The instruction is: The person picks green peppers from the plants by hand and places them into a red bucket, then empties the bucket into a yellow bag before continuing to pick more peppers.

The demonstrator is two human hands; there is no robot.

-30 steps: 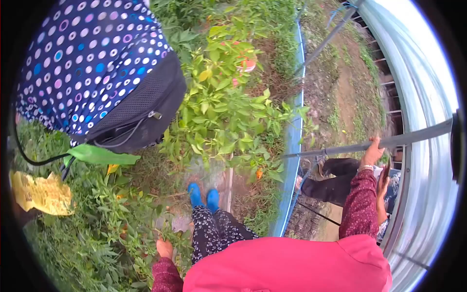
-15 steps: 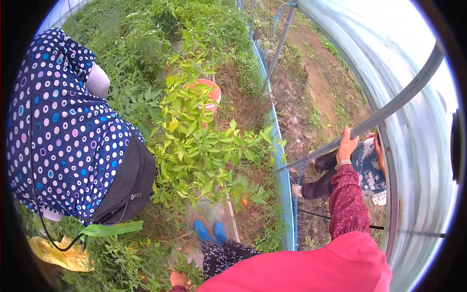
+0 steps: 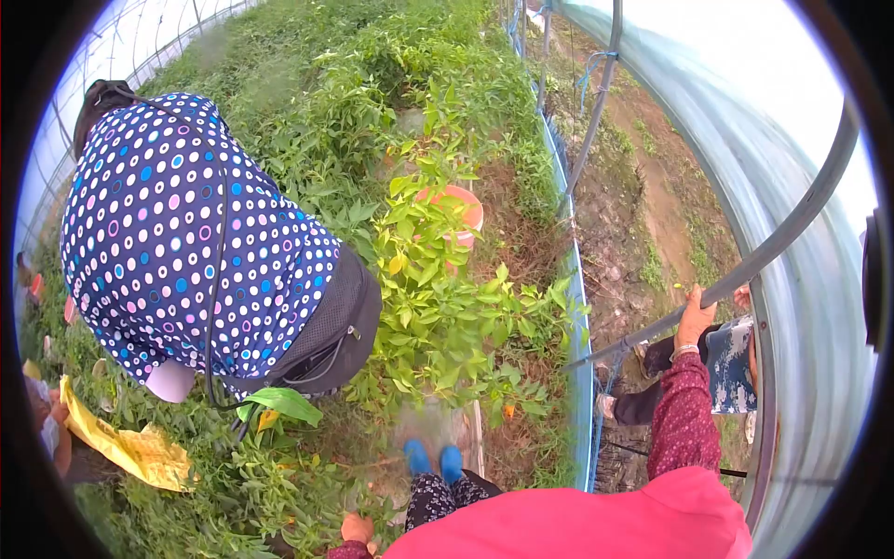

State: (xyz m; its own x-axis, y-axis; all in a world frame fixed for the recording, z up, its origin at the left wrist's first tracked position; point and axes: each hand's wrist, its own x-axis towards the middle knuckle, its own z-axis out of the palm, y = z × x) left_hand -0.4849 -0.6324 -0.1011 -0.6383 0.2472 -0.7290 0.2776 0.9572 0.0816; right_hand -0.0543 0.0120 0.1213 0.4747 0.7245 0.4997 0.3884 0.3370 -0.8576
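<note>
My right hand [image 3: 694, 321], in a dark red floral sleeve, is wrapped around a slanted grey metal pole [image 3: 787, 238] of the greenhouse frame. Down at the lower edge, my left hand [image 3: 357, 528] looks curled beside leafy green plants [image 3: 307, 498]; what its fingers hold, if anything, is hidden. Between my hands are my pink top [image 3: 568, 522] and my blue boots [image 3: 451, 463], on the narrow path. Ahead of the boots grows a yellow-green pepper plant [image 3: 438, 307], partly covering an orange-pink bucket [image 3: 473, 216].
A person [image 3: 196, 242] in a polka-dot top with a black waist bag [image 3: 340, 321] bends at left. Beside them lies a yellow sack [image 3: 140, 450], near another person's hand [image 3: 60, 410]. Beyond the blue plastic edging [image 3: 579, 373], another person's patterned apron [image 3: 729, 368] shows.
The view has shifted, so most of the scene sits farther right and slightly lower. A person's hand has appeared by the yellow sack. My right hand stays on the pole.
</note>
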